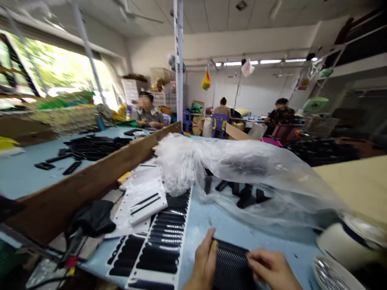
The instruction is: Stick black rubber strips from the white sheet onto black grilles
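Note:
My left hand [204, 262] and my right hand [272, 269] show at the bottom edge, on either side of a black ribbed sheet [231, 264] lying on the pale blue table [199, 225]. The left hand's fingers curl against the sheet's left edge. The right hand's fingers pinch its right edge. Just left of the hands lie white backing sheets [159, 241] carrying rows of black oblong stickers.
A big crumpled clear plastic bag [242, 173] covers black parts beyond the hands. A wooden divider board [99, 177] runs along the left, with black pieces [90, 147] on the far table. A white roll [338, 243] sits at right. Three people sit at tables in the background.

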The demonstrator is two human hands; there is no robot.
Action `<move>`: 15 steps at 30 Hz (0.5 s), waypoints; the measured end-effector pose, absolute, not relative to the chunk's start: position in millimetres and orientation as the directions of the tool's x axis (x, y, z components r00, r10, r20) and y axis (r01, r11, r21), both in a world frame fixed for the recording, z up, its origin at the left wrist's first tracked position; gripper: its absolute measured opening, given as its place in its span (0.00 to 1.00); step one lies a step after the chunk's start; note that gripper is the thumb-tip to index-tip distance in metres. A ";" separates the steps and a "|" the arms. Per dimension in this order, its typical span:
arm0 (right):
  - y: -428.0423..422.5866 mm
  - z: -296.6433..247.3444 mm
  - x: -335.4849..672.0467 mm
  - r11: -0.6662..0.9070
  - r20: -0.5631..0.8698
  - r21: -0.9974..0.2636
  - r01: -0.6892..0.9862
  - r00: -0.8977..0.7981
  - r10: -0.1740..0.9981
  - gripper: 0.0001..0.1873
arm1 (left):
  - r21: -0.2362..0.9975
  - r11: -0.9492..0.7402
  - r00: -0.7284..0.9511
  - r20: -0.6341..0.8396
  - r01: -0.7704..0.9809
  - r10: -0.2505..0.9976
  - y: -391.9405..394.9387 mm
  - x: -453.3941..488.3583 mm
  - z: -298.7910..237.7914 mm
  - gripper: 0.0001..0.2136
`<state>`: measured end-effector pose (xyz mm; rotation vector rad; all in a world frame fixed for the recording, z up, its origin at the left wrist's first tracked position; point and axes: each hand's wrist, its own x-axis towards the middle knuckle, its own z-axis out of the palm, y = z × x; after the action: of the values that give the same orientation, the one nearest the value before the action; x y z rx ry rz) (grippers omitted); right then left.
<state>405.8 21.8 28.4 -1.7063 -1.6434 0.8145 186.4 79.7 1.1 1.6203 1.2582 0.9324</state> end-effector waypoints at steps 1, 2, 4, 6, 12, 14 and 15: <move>23.3 34.9 397.8 -0.048 -0.030 -0.841 0.539 0.041 0.999 0.24 | 0.939 -0.121 0.227 0.047 0.322 0.973 79.3 187.6 5.6 0.28; 26.0 40.9 390.6 -0.046 -0.022 -0.863 0.503 0.054 0.998 0.22 | 0.945 -0.113 0.246 0.036 0.307 0.969 80.0 188.6 8.2 0.28; 33.9 48.3 379.6 -0.067 -0.033 -0.870 0.489 0.078 0.996 0.17 | 0.955 -0.097 0.266 0.020 0.281 0.964 83.5 190.2 8.0 0.27; 41.1 49.5 372.5 -0.104 -0.063 -0.856 0.507 0.098 0.993 0.13 | 0.961 -0.093 0.279 0.017 0.260 0.960 86.8 190.7 4.4 0.27; 46.7 43.2 353.6 -0.022 -0.010 -0.755 0.656 0.022 1.000 0.08 | 0.964 -0.134 0.274 0.068 0.228 0.959 87.4 187.0 2.7 0.25; 45.7 41.8 346.9 0.039 0.015 -0.701 0.712 -0.040 0.999 0.09 | 0.965 -0.144 0.265 0.082 0.220 0.961 87.7 186.3 3.3 0.25; 44.9 41.1 344.1 0.065 0.019 -0.674 0.736 -0.071 0.997 0.09 | 0.965 -0.144 0.261 0.085 0.217 0.962 88.0 186.1 3.3 0.25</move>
<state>344.1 44.9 41.1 -1.7208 -1.8613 0.7021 186.1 88.0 3.3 1.5770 1.1253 0.9789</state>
